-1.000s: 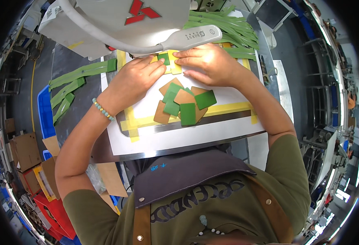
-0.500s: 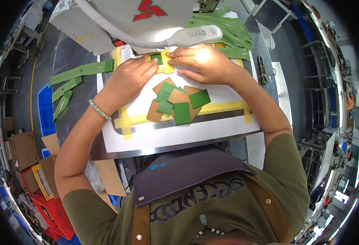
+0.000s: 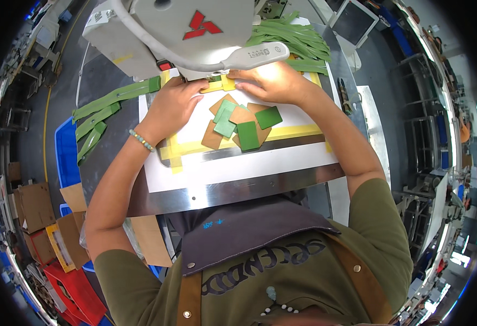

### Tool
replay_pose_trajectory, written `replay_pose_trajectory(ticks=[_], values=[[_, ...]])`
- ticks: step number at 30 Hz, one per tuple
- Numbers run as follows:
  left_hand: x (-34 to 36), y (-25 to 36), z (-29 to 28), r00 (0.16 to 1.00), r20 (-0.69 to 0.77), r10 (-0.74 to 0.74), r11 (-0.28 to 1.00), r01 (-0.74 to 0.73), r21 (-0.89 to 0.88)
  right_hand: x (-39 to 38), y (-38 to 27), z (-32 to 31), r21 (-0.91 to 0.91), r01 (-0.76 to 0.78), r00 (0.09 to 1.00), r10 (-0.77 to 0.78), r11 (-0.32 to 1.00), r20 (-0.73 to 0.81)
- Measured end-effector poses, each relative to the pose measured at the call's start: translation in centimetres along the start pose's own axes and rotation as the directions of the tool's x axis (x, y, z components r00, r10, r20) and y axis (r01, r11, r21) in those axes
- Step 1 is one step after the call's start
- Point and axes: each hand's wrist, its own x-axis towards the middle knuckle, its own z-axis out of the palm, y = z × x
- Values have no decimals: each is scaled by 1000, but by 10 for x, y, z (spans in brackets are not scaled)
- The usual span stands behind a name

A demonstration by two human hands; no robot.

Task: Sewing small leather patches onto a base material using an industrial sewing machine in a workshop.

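Yellow strips point(image 3: 228, 83) between left hand point(image 3: 174, 107) and right hand point(image 3: 276, 82), grips unclear, white sheet point(image 3: 238, 166) on metal table point(image 3: 233, 195), grey floor point(image 3: 63, 102) beyond.

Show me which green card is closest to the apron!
The dark green card lowest in the picture; the other green cards all lie higher up, farther from the purplish apron.

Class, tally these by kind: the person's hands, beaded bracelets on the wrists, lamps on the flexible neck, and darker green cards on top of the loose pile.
Hands, left and right: 2
Beaded bracelet: 1
Gooseneck lamp: 1
Darker green cards: 2
Total: 6
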Motion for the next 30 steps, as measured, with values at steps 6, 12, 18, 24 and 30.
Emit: replay_pose_trajectory(ticks=[6, 12, 18, 24, 30], values=[[-13, -14, -8, 965, 80, -251, 920, 263, -292, -5, -4, 1, 83, -14, 999, 10, 996, 41], [-12, -11, -8, 898, -102, -429, 884, 393, -253, -6, -1, 1, 92, -45, 997, 40, 995, 63], [-8, -16, -6, 905, -69, -419, 902, 407, -142, -6, 10, 6, -34, -129, 983, 123, 991, -136], [-3, -14, 0, 945, -163, -284, 958, 272, -91, -5, 1, 19, -156, -198, 977, 182, 968, -112], [-2, 10, -12, 913, 37, -405, 879, 401, -259, -9, -43, -35, 91, -224, 975, 221, 970, 39]])
